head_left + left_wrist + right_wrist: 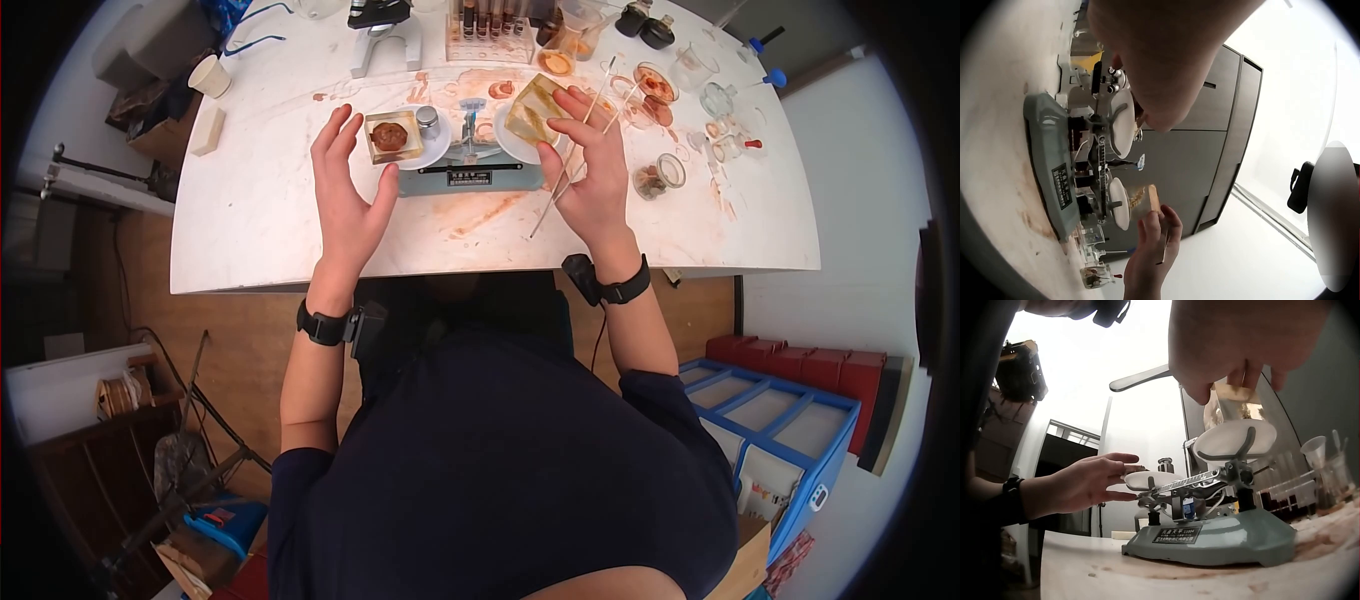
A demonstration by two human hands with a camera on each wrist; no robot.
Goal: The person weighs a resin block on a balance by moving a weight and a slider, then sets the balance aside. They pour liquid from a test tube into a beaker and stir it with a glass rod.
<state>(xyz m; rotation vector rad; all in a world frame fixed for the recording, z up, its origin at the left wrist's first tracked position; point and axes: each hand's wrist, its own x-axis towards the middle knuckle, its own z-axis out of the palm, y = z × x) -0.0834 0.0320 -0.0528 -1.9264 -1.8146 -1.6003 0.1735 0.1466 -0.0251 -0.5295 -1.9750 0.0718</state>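
Observation:
A pan balance (470,180) with a grey-green base stands in front of me. Its left pan (430,155) carries a clear block with a brown lump inside (388,137) and a metal weight (428,122). My left hand (348,195) is beside that pan, fingers spread around the block's near side. Over the right pan (1235,439), my right hand (592,170) holds a yellowish clear block (535,110) between thumb and fingers, tilted in the head view. A long thin metal spatula (1141,379) also sticks out from this hand.
Behind the balance stand a rack of dark tubes (490,45) and a microscope (380,35). Glass jars (660,178) and a dish with reddish contents (655,82) are at right. A paper cup (210,76) and white block (207,131) stand at left. Reddish stains mark the table.

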